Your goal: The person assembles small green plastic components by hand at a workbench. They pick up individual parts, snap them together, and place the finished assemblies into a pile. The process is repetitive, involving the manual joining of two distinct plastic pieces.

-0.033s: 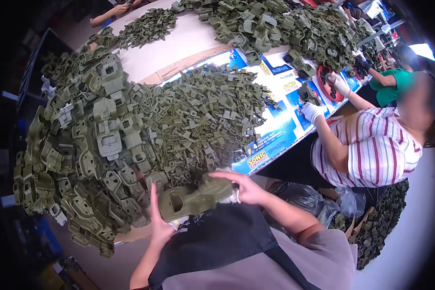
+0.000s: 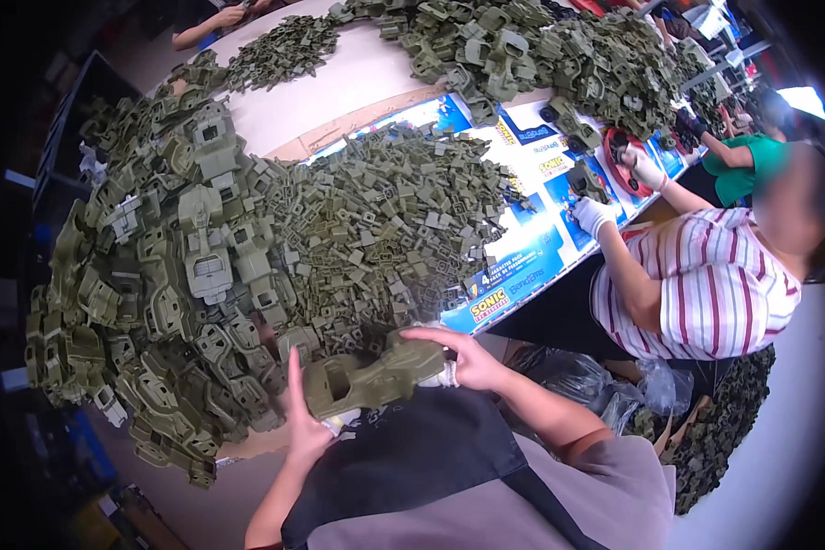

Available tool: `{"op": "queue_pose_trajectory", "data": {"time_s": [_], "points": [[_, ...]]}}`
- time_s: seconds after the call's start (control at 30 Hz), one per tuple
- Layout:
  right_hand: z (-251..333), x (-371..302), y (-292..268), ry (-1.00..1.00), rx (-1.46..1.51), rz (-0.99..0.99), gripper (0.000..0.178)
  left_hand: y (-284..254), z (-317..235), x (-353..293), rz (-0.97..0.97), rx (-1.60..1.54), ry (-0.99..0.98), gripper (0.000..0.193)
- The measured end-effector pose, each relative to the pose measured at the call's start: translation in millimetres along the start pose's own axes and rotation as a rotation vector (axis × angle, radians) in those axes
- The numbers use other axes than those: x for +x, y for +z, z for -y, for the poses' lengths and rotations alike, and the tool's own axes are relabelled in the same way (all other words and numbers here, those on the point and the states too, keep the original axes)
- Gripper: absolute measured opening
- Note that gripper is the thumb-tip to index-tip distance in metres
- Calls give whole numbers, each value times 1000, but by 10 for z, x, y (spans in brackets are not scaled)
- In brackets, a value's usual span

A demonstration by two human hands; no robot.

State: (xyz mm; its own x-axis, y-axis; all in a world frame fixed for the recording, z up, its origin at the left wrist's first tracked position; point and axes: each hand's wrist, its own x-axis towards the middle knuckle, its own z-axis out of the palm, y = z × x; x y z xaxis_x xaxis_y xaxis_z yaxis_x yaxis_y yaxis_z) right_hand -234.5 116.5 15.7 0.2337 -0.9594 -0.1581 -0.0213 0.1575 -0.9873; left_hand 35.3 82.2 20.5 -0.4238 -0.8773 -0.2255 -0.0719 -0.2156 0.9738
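Note:
An olive-green plastic toy car body (image 2: 371, 374), with a square opening near its left end, is held in front of my dark apron by both hands. My left hand (image 2: 304, 408) grips the left end, its fingers extended along the side. At the other end, my right hand (image 2: 467, 359) is closed round it, index finger along the top edge. Whitish material shows under both hands. Just beyond the car body lies a broad heap of small olive-green plastic parts (image 2: 385, 220). Larger car bodies (image 2: 170, 284) are piled to my left.
At the right a co-worker in a striped shirt (image 2: 697, 280) handles parts with white gloves beside a red tray (image 2: 625, 163). Blue printed cardboard (image 2: 518, 266) covers the table there. More parts (image 2: 541, 60) are heaped at the back; plastic bags (image 2: 665, 380) lie low at the right.

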Motion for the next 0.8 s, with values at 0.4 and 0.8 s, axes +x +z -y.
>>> {"op": "queue_pose_trajectory", "data": {"time_s": [0.4,0.8], "points": [[-1672,959,-4103,-58,429,-1164,42,-865,-707,71,-500,724,411,45],[-1691,1898,-3927,-57,-551,-637,52,-3294,-1170,-695,-1641,1028,359,61]]}}
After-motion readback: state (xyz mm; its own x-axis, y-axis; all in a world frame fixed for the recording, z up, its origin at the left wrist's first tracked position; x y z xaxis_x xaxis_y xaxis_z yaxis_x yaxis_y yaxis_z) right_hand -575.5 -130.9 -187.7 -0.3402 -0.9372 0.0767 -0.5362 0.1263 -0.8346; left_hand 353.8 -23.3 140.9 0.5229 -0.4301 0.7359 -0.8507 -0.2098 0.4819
